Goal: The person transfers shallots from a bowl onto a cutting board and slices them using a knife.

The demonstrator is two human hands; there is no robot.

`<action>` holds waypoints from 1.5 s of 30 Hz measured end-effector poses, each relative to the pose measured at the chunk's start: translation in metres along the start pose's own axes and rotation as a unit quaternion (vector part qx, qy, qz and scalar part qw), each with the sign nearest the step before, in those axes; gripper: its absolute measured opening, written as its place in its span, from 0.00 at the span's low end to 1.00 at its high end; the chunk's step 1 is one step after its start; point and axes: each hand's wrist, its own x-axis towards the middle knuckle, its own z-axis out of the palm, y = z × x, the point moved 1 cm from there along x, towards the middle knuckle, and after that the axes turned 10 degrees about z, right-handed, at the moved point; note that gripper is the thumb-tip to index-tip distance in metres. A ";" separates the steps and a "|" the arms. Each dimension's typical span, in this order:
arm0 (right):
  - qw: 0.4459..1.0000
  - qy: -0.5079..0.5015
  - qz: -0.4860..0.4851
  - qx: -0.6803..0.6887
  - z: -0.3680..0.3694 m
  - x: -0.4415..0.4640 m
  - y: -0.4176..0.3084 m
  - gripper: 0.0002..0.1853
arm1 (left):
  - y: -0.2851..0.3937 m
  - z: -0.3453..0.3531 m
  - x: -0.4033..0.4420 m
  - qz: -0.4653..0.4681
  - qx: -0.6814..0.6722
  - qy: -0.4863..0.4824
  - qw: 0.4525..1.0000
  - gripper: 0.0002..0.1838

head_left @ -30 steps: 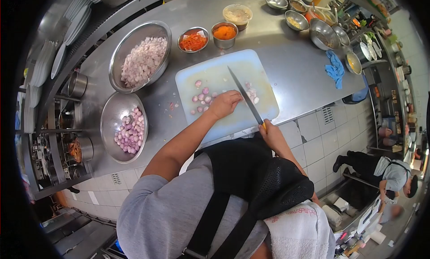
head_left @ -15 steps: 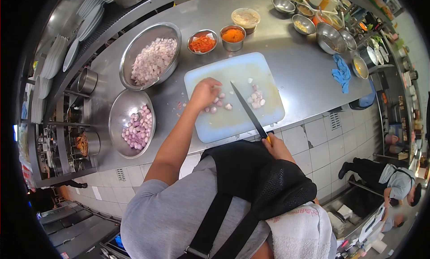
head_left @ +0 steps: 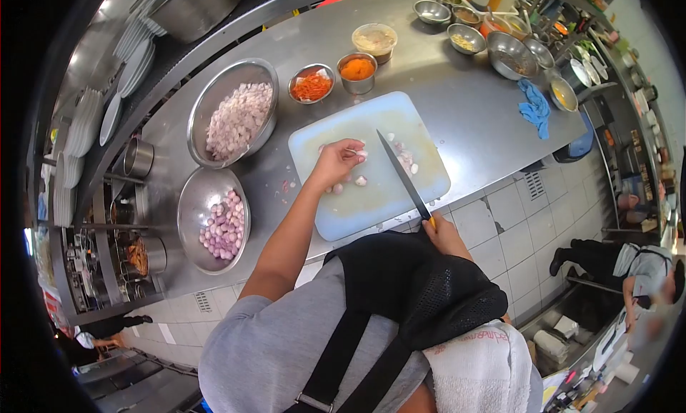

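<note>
My left hand (head_left: 337, 163) is over the left half of a white cutting board (head_left: 350, 216), its fingers pinching a small peeled shallot (head_left: 362, 154). A few other shallots (head_left: 361, 181) lie beside and below these fingers. At the board's near right corner, my right hand (head_left: 446, 236) is wrapped round the yellow and black handle of a long knife (head_left: 404, 174). The blade points away from me across the board, its tip apart from my left hand. Just right of the blade lies a small pile of cut shallot pieces (head_left: 405, 158).
Left of the board stand a steel bowl (head_left: 191, 213) of whole shallots and a larger bowl (head_left: 269, 133) of chopped ones. Small containers of orange shreds (head_left: 311, 86) and orange paste (head_left: 357, 69) sit behind the board. A blue cloth (head_left: 534, 109) lies right. Another person (head_left: 647, 274) is far right.
My left hand has shifted slightly right and now shows a shallot between its fingertips. The knife is a little further right over the cut pieces. The whole view has shifted somewhat.
</note>
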 end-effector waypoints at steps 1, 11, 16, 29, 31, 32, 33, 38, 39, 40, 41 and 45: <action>1.000 0.004 0.001 0.002 0.000 0.000 0.000 0.19 | -0.004 0.000 0.003 0.003 0.001 -0.004 1.000 0.14; 1.000 -0.001 0.015 0.008 0.003 -0.002 -0.005 0.18 | -0.026 0.032 0.015 0.104 -0.266 -0.078 0.955 0.16; 0.998 -0.015 0.053 -0.001 0.005 -0.011 -0.016 0.18 | -0.034 0.050 0.015 0.214 0.061 -0.054 0.974 0.14; 0.992 0.022 0.086 -0.095 0.008 -0.046 -0.012 0.17 | -0.046 0.062 0.010 0.390 0.201 -0.025 0.898 0.05; 0.992 0.019 0.083 -0.090 0.007 -0.047 -0.013 0.17 | -0.046 0.062 0.010 0.386 0.201 -0.032 0.900 0.04; 0.993 0.020 0.079 -0.089 0.004 -0.049 -0.016 0.17 | -0.046 0.063 0.011 0.388 0.204 -0.037 0.898 0.04; 0.993 0.021 0.075 -0.089 0.002 -0.051 -0.020 0.17 | -0.046 0.063 0.011 0.389 0.208 -0.041 0.897 0.04; 0.991 0.016 0.065 -0.116 -0.008 -0.067 -0.030 0.16 | -0.044 0.065 0.013 0.395 0.207 -0.045 0.894 0.04; 0.991 0.018 0.063 -0.119 -0.012 -0.071 -0.032 0.16 | -0.044 0.065 0.014 0.390 0.206 -0.047 0.896 0.04; 0.991 0.017 0.062 -0.120 -0.015 -0.076 -0.033 0.16 | -0.044 0.066 0.014 0.389 0.206 -0.046 0.897 0.04; 0.991 0.008 0.073 -0.110 -0.017 -0.081 -0.033 0.16 | -0.045 0.067 0.014 0.388 0.209 -0.045 0.897 0.04; 0.993 -0.005 0.081 -0.086 -0.009 -0.075 -0.025 0.15 | -0.046 0.067 0.015 0.401 0.219 -0.030 0.889 0.05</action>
